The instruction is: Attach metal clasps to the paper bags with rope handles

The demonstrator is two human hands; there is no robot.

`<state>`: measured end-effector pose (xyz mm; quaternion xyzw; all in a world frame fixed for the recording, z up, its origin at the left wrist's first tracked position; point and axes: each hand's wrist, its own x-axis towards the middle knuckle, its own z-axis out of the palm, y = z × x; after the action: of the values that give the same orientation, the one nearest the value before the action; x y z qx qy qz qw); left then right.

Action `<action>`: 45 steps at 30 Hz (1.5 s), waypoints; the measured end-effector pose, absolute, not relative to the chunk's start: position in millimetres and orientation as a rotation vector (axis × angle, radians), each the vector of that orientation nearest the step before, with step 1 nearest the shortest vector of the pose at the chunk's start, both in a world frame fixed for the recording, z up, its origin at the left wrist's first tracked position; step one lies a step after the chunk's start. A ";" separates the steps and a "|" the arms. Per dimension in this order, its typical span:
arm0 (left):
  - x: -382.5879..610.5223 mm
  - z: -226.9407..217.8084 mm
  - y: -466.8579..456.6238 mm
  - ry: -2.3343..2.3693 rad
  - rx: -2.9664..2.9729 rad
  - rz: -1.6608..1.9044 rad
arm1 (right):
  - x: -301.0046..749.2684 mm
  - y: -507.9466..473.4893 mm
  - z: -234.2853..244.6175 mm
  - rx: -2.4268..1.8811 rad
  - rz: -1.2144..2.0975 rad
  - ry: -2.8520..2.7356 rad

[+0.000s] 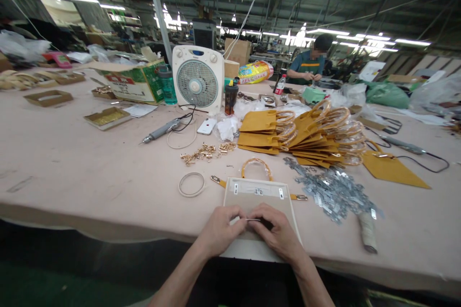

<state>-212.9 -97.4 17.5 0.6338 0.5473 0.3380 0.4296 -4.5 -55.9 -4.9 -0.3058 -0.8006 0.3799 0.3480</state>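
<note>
My left hand point(224, 229) and my right hand point(276, 230) meet over a bag panel point(266, 203) at the table's front edge. Between their closed fingertips shows a short, thin, pale strip point(253, 219), too small to name surely. Small metal plates point(258, 192) sit along the panel's far edge. A yellow handle point(256, 162) wrapped in clear plastic sticks out beyond that edge, and a yellow strap point(298, 197) with metal fittings extends from the right side. A similar strap point(218, 182) extends on the left. The fingers partly cover the panel's middle.
A tape roll point(181, 185) lies left of the panel, gold clasps point(207, 152) beyond it. Loose metal plates point(329, 194) spread at right beside a wrapped rod point(367, 232). Yellow bag pieces point(262, 127), an electric screwdriver point(162, 130) and a fan point(198, 81) stand farther back; a co-worker point(308, 64) is opposite.
</note>
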 end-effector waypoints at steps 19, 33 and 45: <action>-202.6 14.0 -87.8 1.461 1.513 0.868 | 25.3 -56.6 -9.0 -0.881 0.666 -1.720; -203.9 23.0 -95.3 1.438 1.507 0.862 | 76.7 19.4 4.6 -1.243 0.964 -1.814; -208.3 16.7 -96.8 1.404 1.501 0.900 | 78.7 25.1 6.8 -1.119 0.896 -2.078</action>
<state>-208.3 -96.8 16.7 0.6028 0.5638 0.3613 0.4339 78.7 25.1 6.8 -0.4225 -0.7841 0.3382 0.3037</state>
